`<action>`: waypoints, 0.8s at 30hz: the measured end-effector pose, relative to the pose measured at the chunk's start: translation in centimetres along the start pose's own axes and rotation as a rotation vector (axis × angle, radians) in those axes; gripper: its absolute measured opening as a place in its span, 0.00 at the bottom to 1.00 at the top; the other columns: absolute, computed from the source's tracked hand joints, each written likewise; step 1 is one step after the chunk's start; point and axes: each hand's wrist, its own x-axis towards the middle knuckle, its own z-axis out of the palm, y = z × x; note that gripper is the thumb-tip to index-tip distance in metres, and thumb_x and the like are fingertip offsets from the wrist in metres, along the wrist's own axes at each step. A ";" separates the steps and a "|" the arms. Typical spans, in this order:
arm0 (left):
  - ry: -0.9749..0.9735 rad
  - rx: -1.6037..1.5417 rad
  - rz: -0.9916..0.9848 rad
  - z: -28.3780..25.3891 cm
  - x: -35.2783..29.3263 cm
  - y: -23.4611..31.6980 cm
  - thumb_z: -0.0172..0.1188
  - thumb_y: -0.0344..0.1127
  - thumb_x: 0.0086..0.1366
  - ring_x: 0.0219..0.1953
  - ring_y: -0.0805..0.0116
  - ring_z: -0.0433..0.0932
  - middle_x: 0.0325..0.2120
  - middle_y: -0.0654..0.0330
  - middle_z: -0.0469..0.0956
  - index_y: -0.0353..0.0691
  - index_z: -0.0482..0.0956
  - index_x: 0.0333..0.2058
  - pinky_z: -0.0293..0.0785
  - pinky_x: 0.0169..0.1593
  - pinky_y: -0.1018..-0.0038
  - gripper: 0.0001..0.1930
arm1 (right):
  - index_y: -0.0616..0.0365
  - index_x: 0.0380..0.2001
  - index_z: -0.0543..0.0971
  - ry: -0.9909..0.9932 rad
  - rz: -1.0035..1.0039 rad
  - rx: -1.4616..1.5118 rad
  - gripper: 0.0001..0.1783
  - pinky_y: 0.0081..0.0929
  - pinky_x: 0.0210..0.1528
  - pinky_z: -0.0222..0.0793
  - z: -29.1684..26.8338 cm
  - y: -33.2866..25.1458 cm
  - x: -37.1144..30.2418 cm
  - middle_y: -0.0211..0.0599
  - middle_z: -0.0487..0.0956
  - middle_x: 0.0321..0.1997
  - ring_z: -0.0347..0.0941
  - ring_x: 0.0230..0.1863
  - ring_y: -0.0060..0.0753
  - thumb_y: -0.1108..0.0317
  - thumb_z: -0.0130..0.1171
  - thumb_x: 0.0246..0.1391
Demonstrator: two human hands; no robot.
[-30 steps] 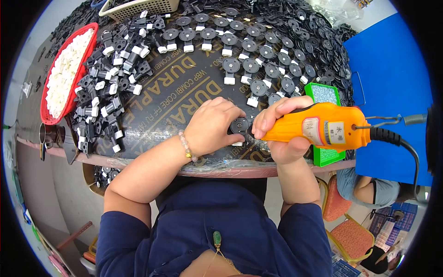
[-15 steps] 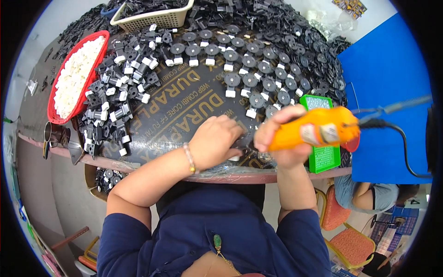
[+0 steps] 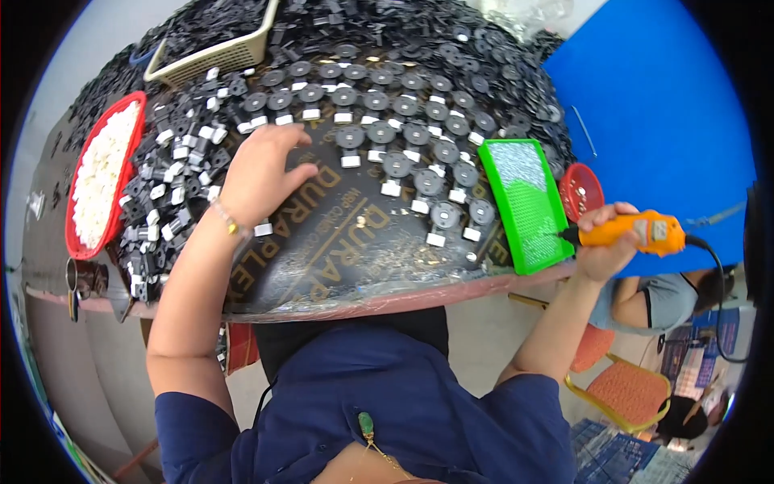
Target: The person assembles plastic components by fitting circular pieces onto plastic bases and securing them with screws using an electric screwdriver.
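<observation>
The electric screwdriver [image 3: 633, 232] sits at the right of the table, its dark nose over the right edge of the green tray [image 3: 534, 230]. The right hand [image 3: 606, 256] grips it, fingers and thumb wrapped firmly around the orange body. The bit is too small to resolve, so whether it carries a screw cannot be told. Small silver screws [image 3: 516, 161] lie in the tray's far end; its near end shows a perforated floor.

Half a second ago, both hands were close together at the near edge of the table. They are now well apart: the driver is at the screw supply, and the left hand [image 3: 266, 173] is at the bracket supply. The left hand's fingers are loosely curved, the thumb parted from them, with nothing visibly held. Its fingertips are near the disc assemblies [image 3: 443, 214], which stand in curved rows with white end blocks. Left of the hand is a pile of black brackets [image 3: 177, 165] with white blocks.

Farther out: a red basket [image 3: 139, 121] of white pieces, a beige basket [image 3: 214, 63], and, beside the tray, a red bowl [image 3: 595, 181].
</observation>
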 end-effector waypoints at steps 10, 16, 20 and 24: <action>-0.111 -0.028 0.037 5.9 5.5 0.7 0.73 0.33 0.52 0.46 0.53 0.78 0.35 0.55 0.84 0.39 0.84 0.34 0.74 0.52 0.62 0.11 | 0.61 0.46 0.71 0.095 -0.008 -0.168 0.25 0.29 0.28 0.74 -4.0 5.5 3.6 0.37 0.75 0.28 0.72 0.25 0.30 0.49 0.62 0.65; -0.182 -0.064 0.031 3.8 1.4 3.2 0.73 0.31 0.50 0.45 0.49 0.78 0.35 0.53 0.82 0.37 0.81 0.36 0.74 0.51 0.59 0.15 | 0.61 0.45 0.71 0.095 0.019 -0.192 0.24 0.30 0.28 0.75 -4.6 6.8 3.3 0.36 0.75 0.28 0.73 0.25 0.30 0.49 0.61 0.66; -0.177 -0.147 0.033 3.4 -2.2 6.5 0.74 0.27 0.46 0.45 0.48 0.77 0.37 0.52 0.81 0.37 0.80 0.41 0.73 0.51 0.58 0.21 | 0.61 0.45 0.72 0.118 0.006 -0.176 0.23 0.30 0.28 0.74 -5.0 7.0 3.3 0.36 0.75 0.28 0.73 0.26 0.30 0.49 0.60 0.66; -0.176 -0.200 0.006 3.9 -4.1 8.5 0.76 0.26 0.45 0.47 0.49 0.77 0.40 0.53 0.81 0.37 0.79 0.46 0.73 0.54 0.59 0.26 | 0.61 0.45 0.72 0.102 0.008 -0.182 0.23 0.30 0.28 0.74 -4.7 6.9 3.0 0.36 0.75 0.28 0.73 0.26 0.30 0.50 0.60 0.66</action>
